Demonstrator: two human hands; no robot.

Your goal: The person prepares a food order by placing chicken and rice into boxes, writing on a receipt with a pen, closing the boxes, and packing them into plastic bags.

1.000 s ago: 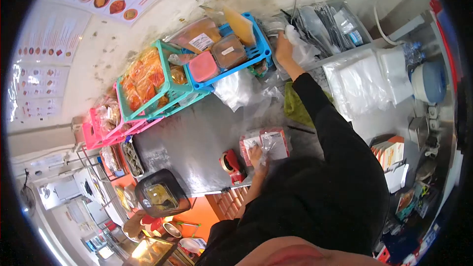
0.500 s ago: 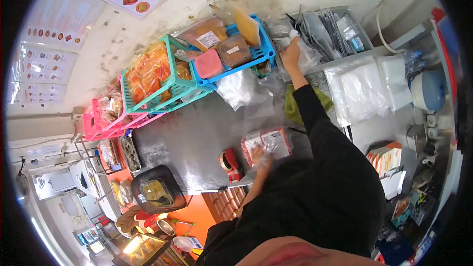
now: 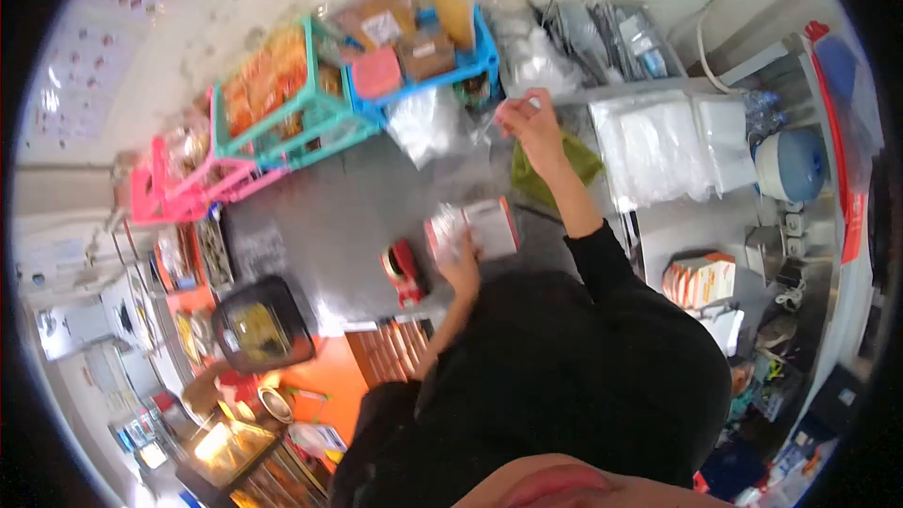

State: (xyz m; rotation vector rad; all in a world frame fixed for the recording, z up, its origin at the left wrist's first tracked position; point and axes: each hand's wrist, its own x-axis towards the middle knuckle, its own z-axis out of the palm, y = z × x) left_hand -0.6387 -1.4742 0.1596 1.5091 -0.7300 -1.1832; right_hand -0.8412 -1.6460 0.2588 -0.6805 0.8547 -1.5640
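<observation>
My left hand [image 3: 461, 268] is closed on crumpled clear plastic [image 3: 450, 224], beside a flat red-and-white packet [image 3: 493, 228] on the grey metal counter [image 3: 329, 198]. Its fingertips are partly hidden. My right hand [image 3: 534, 136] is raised above the counter, fingers curled together, near a green cloth [image 3: 550, 174] and a clear plastic bag [image 3: 428, 122]. What it holds, if anything, is too blurred to tell. A red tape dispenser [image 3: 403, 273] stands left of my left hand.
Green [image 3: 273, 143] and blue baskets [image 3: 423, 85] with packed food line the wall, with a pink basket [image 3: 188, 188] farther left. Stacked clear bags [image 3: 663, 146] lie to the right. A black tray [image 3: 261, 325] sits at the counter's left front edge.
My right hand has drawn back from the plastic bags by the wall towards the counter's middle. My left hand stays by the packet, and the clear plastic there has shifted. The view has moved.
</observation>
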